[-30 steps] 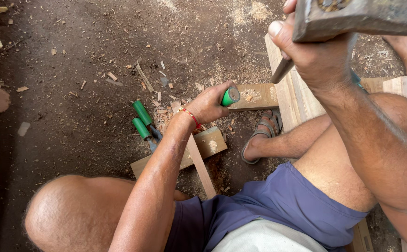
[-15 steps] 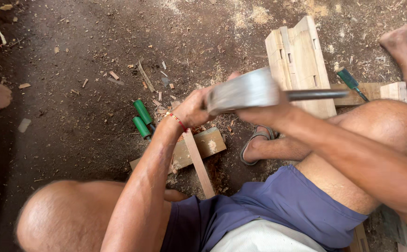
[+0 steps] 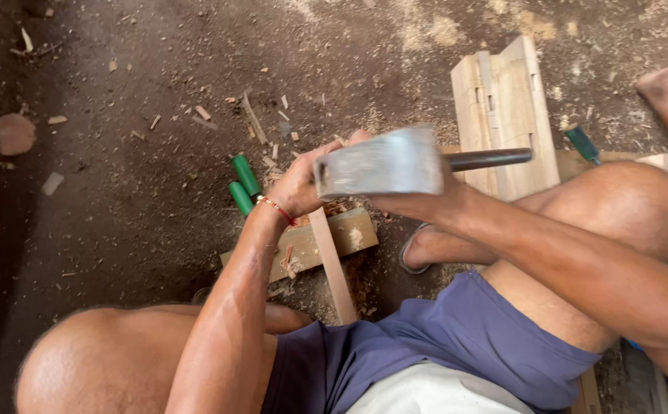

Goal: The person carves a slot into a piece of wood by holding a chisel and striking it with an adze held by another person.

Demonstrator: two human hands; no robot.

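Note:
I sit on a dirt floor. My left hand (image 3: 299, 184), with a red thread on the wrist, is closed over a wooden workpiece (image 3: 353, 230) crossed by a thin slat (image 3: 335, 270). The tool in it is hidden now; a second ago it showed as a green-handled chisel. My right hand (image 3: 428, 201) grips a hammer just behind its broad metal head (image 3: 380, 162), which is level with my left fist. The dark hammer handle (image 3: 491, 159) points right.
Two green-handled tools (image 3: 242, 184) lie on the ground left of my hand. A stack of pale wood blocks (image 3: 502, 100) stands at the back right, with another green-handled tool (image 3: 583, 144) beside it. Further off are a bare foot (image 3: 667, 84), a round stone (image 3: 10, 133), and wood chips.
The hammer has swung down from high at the upper right to just above my left fist, covering the green chisel top. My left hand has stayed on the workpiece.

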